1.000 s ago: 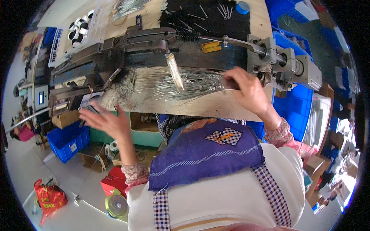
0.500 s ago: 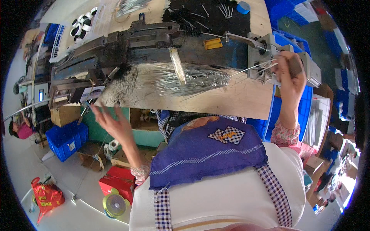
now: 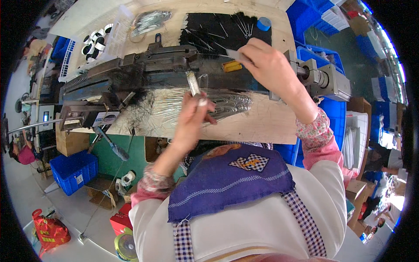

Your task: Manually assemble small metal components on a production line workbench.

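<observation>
L hand (image 3: 191, 118) clasps silvery lever (image 3: 192, 82) at its 12 o'clock, prob. stiff, slick, best gripped at low end; R hand (image 3: 273, 67), L's 2 o'clock, curled by pale strip (image 3: 235, 55), can't tell if gripping.

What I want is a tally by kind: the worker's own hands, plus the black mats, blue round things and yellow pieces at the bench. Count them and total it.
Left hand and right hand: 2
Black mat: 1
Blue round thing: 1
Yellow piece: 1
Total: 5
</observation>
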`<state>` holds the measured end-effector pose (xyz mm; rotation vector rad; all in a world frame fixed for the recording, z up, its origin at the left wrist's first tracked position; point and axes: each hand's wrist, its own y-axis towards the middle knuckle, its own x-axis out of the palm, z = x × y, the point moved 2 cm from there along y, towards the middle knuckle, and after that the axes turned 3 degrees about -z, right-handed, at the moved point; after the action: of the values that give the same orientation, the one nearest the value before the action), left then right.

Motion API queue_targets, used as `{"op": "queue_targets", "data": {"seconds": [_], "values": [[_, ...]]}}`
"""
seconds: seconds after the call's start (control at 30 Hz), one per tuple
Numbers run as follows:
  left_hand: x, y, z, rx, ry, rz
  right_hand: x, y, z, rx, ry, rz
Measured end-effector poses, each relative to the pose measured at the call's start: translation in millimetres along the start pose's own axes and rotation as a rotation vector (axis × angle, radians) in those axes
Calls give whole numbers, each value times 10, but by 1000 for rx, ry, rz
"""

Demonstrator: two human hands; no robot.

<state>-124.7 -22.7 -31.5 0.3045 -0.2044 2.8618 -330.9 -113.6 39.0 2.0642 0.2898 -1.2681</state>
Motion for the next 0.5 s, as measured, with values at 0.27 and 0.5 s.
{"op": "queue_targets", "data": {"seconds": [0.27,0.5], "values": [[-171,58,937,-108,-1339,-108,71,49,23,-79,-212,-195],[-580,-361,610,468,124,3,186,491,61,66,-150,-217]]}}
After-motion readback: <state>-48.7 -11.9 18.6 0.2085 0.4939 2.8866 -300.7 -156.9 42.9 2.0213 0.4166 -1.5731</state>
